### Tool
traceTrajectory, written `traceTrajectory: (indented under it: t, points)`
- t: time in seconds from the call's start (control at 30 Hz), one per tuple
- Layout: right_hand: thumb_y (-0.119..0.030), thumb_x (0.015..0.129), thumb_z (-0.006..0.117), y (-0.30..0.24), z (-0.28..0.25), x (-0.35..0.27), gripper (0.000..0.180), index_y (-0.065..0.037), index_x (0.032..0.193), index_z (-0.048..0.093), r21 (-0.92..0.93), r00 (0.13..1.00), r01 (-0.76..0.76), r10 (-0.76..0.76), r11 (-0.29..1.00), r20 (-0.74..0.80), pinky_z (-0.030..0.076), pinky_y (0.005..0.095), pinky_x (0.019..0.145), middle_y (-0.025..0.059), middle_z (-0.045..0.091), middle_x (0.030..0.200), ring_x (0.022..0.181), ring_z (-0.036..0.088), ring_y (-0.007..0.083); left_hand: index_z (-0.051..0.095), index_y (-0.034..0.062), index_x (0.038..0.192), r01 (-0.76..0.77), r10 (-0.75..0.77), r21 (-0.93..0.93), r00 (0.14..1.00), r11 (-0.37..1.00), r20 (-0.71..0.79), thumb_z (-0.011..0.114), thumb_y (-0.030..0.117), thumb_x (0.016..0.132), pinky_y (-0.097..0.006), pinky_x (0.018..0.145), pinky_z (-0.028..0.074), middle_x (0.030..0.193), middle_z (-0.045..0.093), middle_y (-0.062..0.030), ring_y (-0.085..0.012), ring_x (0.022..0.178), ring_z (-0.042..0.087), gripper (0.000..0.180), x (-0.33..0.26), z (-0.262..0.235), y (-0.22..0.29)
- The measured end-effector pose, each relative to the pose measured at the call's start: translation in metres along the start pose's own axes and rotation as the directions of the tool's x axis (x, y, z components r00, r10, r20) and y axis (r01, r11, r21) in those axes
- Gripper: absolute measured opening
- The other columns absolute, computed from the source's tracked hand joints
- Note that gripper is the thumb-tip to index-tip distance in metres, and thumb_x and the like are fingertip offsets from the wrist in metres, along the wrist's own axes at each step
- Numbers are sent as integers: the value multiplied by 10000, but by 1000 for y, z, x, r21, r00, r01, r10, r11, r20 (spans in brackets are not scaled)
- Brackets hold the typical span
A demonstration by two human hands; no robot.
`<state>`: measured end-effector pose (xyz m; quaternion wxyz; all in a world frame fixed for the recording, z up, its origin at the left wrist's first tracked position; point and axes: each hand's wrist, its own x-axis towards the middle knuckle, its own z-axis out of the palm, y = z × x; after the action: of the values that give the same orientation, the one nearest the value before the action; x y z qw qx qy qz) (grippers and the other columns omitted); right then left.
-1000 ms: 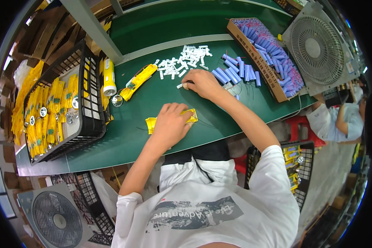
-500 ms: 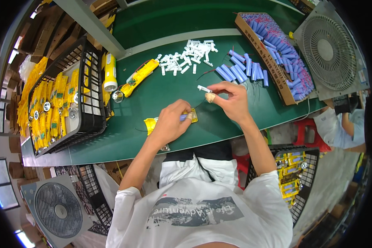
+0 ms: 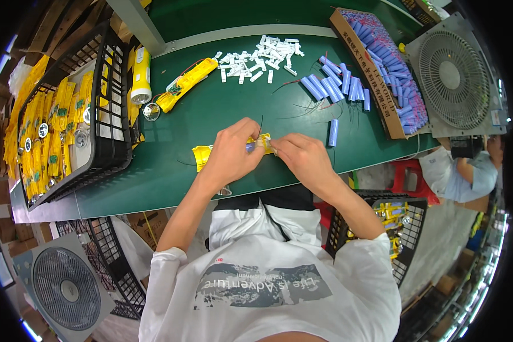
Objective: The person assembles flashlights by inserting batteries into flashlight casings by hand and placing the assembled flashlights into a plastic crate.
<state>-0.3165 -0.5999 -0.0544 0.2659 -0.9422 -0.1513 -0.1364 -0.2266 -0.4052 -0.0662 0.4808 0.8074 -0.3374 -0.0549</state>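
My left hand (image 3: 233, 151) is closed over a yellow flashlight housing half (image 3: 201, 158), pinning it to the green table. Inside the housing, a blue cylindrical battery (image 3: 249, 147) shows between the fingers, and a thin black wire sticks up beside them. My right hand (image 3: 303, 153) pinches a small white plastic piece (image 3: 270, 145), mostly hidden by the fingertips, at the housing's right end. Beyond lies a heap of similar white pieces (image 3: 269, 55). A lone blue battery (image 3: 333, 133) rests right of my right hand, below a loose group of wired batteries (image 3: 323, 88).
A carton (image 3: 363, 71) full of blue batteries stands at the right, beside a grey fan (image 3: 451, 68). At left are a black crate (image 3: 111, 122) of yellow housings, a yellow flashlight (image 3: 141, 77) and an opened one (image 3: 186, 85). Another person (image 3: 456, 174) sits at far right.
My right hand has moved left and down with the white piece, from above the table to the housing's right end. The lone battery has come into sight. My left hand stays on the housing.
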Motion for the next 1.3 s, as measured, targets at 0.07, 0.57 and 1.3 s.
traceTrajectory:
  t: [0.07,0.57,1.3]
  points:
    - [-70,854,755,0,5,3,178,-30,1027,765,-143,998,47,-41,989,48,589,379,683,89,716,929,820,720,273,559,-24,850,-17,17,-11,1000,1000,-14,681,5,829,-422,762,556,898,671,-176,-377,843,689,127,-2,2,-4]
    - [-127,835,772,25,25,0,117,-48,920,759,198,997,44,-30,979,-72,595,362,742,44,760,1005,888,730,225,574,-27,847,-25,26,-38,1000,999,17,679,34,839,-430,760,547,892,680,-170,-389,829,678,122,-5,-6,-8]
    - [-315,819,833,33,-31,-93,294,-103,939,667,-34,953,288,-290,957,-90,597,415,699,51,686,1155,987,690,275,619,-49,1310,-245,225,95,956,965,188,724,304,983,-449,1126,412,1292,653,-195,-338,1238,595,493,-7,-56,17]
